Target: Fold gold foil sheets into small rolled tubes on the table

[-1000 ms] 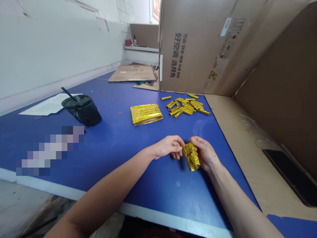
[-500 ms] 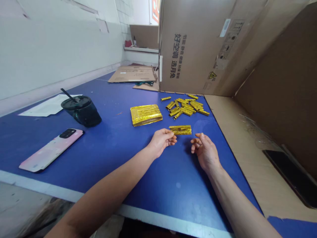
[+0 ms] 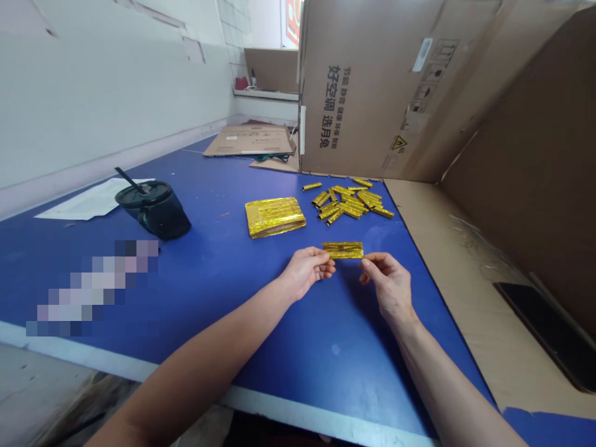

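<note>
Blue worktable (image 3: 209,310) is carrying a flat gold foil stack (image 3: 274,217) and a heap of short foil pieces (image 3: 349,202) near its far edge, while a folded gold foil strip (image 3: 343,250) is sitting between the curled left hand (image 3: 307,270) and the right hand (image 3: 386,287), any pinch unclear.

A packing workshop with a blue workbench (image 3: 326,385) and cardboard cartons (image 3: 372,81).

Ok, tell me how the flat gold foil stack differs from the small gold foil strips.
The flat gold foil stack is one wide, squared block; the small gold foil strips are many narrow pieces. The stack lies aligned; the strips lie scattered at angles. Both are shiny foil.
</note>
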A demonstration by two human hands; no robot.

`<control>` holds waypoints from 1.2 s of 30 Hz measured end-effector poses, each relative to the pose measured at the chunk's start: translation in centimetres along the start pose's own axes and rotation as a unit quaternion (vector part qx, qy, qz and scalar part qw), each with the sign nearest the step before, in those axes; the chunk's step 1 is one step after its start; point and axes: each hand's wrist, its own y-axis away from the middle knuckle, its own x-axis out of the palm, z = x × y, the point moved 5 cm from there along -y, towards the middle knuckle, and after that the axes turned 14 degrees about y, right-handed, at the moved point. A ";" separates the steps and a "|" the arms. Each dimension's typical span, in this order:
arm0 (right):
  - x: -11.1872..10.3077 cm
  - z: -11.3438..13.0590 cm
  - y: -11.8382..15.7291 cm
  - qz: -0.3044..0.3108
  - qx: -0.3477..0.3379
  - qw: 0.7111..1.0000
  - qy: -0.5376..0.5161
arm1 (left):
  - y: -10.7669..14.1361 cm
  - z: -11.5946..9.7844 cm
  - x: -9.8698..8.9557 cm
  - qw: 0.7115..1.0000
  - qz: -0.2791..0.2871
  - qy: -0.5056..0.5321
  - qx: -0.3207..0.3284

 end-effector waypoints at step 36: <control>0.6 -0.3 0.2 0.110 0.059 0.990 -0.066 | 0.5 -0.2 1.1 0.982 0.058 -0.177 0.010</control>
